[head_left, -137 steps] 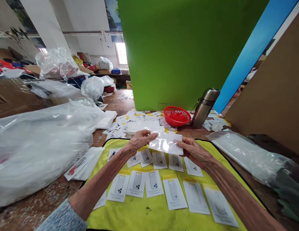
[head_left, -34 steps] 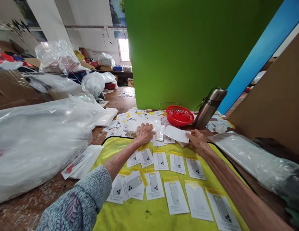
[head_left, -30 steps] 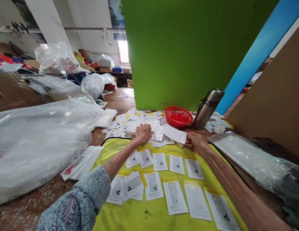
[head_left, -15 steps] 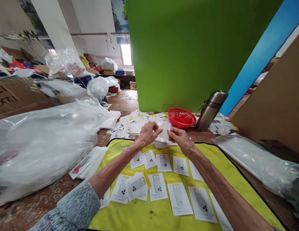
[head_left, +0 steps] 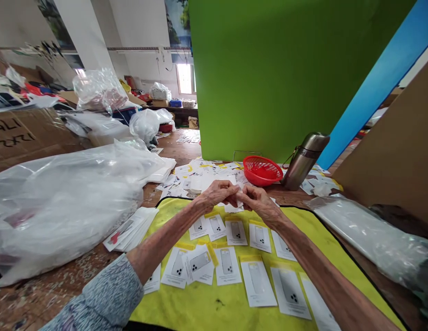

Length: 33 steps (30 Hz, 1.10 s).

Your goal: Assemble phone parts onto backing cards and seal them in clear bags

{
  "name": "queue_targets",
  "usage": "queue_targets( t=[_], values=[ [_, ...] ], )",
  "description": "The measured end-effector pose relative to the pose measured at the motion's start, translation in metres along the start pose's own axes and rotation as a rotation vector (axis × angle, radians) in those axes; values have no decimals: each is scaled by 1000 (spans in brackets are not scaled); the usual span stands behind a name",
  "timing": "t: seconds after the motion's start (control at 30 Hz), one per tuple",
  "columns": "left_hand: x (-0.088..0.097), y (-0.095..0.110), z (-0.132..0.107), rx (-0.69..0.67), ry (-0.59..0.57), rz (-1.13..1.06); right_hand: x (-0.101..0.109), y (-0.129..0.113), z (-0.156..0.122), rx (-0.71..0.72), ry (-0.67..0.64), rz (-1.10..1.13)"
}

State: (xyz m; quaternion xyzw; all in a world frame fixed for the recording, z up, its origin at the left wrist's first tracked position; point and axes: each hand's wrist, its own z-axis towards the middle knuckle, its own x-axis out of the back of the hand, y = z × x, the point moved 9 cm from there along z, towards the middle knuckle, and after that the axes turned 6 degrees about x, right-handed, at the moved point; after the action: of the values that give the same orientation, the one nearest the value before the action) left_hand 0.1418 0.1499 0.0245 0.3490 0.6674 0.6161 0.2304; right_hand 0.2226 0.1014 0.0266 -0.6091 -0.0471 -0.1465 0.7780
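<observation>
My left hand (head_left: 215, 194) and my right hand (head_left: 260, 203) meet above the far edge of a yellow cloth (head_left: 186, 305). Both are closed, fingertips pinched on a small white piece of paper or film (head_left: 239, 197), mostly hidden by the fingers. Below them on the cloth lie several white cards (head_left: 226, 266) printed with phone pictures, most with a yellow strip along the top. Just beyond my hands is a spread of white slips (head_left: 215, 174) with yellow bits. My right forearm passes over some cards at the right.
A red plastic basket (head_left: 262, 171) and a steel flask (head_left: 305, 161) stand behind my hands, before a green panel (head_left: 269, 82). To the left lie a stack of printed sleeves (head_left: 133, 230) and a large clear plastic bag (head_left: 72, 197). A plastic-wrapped bundle (head_left: 365, 234) lies right.
My hands have come closer together. The white piece, which showed as a flat sheet between them, is now largely covered by my fingers. The view has shifted slightly.
</observation>
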Motion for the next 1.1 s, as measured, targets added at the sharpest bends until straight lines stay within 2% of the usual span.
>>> queue_targets(
  t=[0.1,0.23,0.3,0.4,0.5,0.67,0.77,0.9,1.0,1.1],
  values=[
    [0,1,-3,13,64,186,2,5,-3,-19,-4,-44],
    [0,5,-3,-6,213,365,13,0,-2,25,108,-394],
    [1,10,-5,-31,280,487,14,-6,-1,73,127,-501],
    [1,15,-7,-66,319,651,8,-1,0,57,50,-451],
    [0,12,-7,-61,287,685,3,12,-1,-4,-29,-365],
    [-4,5,-7,-52,366,896,11,-2,-3,190,153,-761],
    [-8,1,-9,-34,396,1028,13,2,-2,198,196,-801],
    [-5,-2,-8,1,375,986,12,6,1,203,137,-754],
    [-5,4,-6,-49,335,878,9,6,3,170,20,-616],
    [-4,11,-6,-79,299,750,16,4,3,118,0,-505]
  ],
)
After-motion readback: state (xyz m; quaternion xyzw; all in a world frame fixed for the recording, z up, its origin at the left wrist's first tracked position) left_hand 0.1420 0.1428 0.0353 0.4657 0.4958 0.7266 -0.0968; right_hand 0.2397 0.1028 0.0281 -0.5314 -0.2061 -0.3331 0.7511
